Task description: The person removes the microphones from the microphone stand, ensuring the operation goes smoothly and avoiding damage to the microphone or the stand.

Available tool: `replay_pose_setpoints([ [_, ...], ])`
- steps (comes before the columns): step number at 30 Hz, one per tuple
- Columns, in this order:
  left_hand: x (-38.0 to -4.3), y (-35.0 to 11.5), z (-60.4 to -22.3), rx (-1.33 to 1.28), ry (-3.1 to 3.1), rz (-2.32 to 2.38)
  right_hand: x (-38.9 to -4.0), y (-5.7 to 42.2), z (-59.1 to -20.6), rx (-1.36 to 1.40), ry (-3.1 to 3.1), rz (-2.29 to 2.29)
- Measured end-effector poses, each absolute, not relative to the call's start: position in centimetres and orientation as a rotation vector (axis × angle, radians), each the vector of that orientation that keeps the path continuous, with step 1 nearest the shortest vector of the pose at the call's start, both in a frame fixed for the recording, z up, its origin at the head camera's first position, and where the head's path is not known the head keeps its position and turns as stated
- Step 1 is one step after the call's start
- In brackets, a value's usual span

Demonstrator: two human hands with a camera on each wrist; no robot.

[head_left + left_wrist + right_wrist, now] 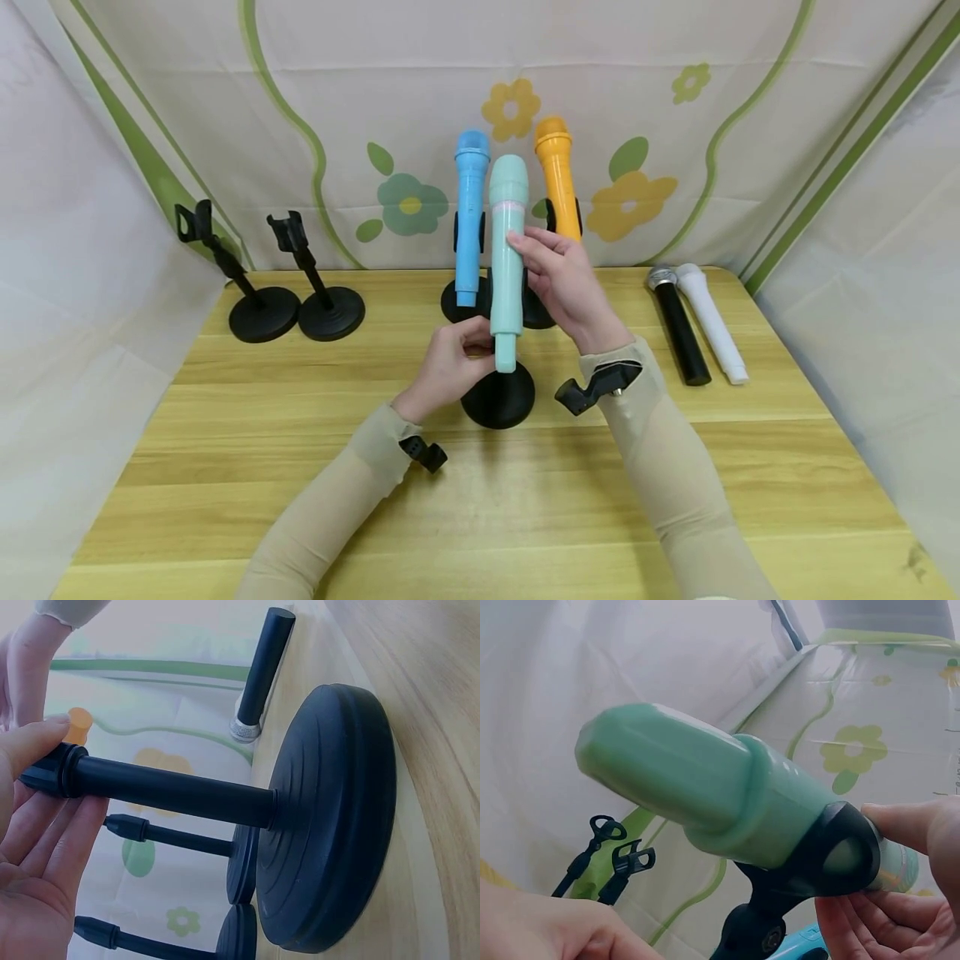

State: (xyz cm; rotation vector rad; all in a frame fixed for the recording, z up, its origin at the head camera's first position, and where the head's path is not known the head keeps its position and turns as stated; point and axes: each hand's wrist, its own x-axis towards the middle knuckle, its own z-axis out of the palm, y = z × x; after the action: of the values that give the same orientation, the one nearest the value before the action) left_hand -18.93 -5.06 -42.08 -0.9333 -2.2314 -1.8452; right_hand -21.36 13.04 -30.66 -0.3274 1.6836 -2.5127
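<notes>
A mint green microphone (507,267) stands tilted in the clip (802,874) of a black desk stand (498,404), its head end up and its narrow tail toward me. My right hand (566,287) holds the microphone's body from the right, thumb on the near side. Lower down, my left hand (446,367) grips the stand's neck just under the clip; in the left wrist view its thumb and fingers are around the collar (64,771). The round base rests on the wooden table. Just behind, a blue microphone (471,217) and an orange microphone (558,179) sit in similar stands.
Two black stands with bare clips, one farther left (262,312) and one nearer (332,312), stand at the back left. A black microphone (678,333) with a silver head and a white microphone (712,325) lie at the right. Fabric walls surround the wooden table (525,517).
</notes>
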Motion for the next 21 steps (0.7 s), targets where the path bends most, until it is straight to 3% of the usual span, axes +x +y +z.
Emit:
replay_pose_setpoints([
  [21, -19.04, -5.28, -41.83, -0.979, -2.231, -1.849, -21.22, 12.88, -30.87, -0.329, 1.681, -2.494],
])
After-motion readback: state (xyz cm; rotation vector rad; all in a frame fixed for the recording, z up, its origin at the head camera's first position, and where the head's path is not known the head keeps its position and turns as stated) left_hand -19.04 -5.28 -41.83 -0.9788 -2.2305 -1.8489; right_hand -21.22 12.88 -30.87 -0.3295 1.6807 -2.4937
